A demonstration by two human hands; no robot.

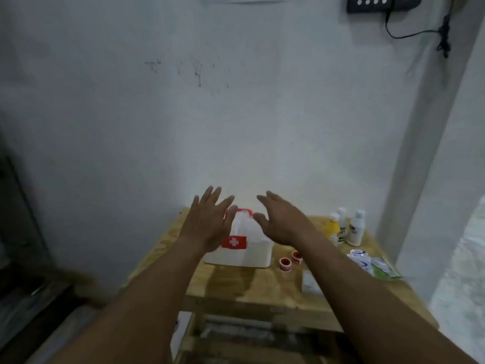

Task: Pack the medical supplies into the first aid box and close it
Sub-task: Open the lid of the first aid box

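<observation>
Box: the white box [252, 252] stands on the wooden worktop [252, 287], toward its far left part. It has a red label [234, 242] with a white cross on the near face and a red handle [245, 212] on top, and the lid looks down.
Left hand: my left hand [210, 223] is released, fingers straight and spread, back toward me, at the box's left end. It hides that end from me, and I cannot tell whether it touches the box.
Right hand: my right hand [282, 223] is released too, fingers loosely spread and holding nothing, over the right part of the box's top. I cannot tell whether it touches.
Tape: two red rolls [284, 264] lie just right of the box, close to each other, the far one partly behind my right forearm.
Bottles: three bottles [354, 229] stand upright in a tight group at the far right of the worktop, one yellow and two white, all with white caps.
Packets: blue-and-white and green packets [363, 260] lie by the right edge, nearer than the bottles. A pale flat pack [311, 281] lies nearer still, beside my right forearm.
Worktop: a darker stain spreads just near of the box.
Wall: a pale wall [236, 114] rises behind the worktop. A black device [370, 3] hangs at its top right with a cable [409, 35] trailing from it.
</observation>
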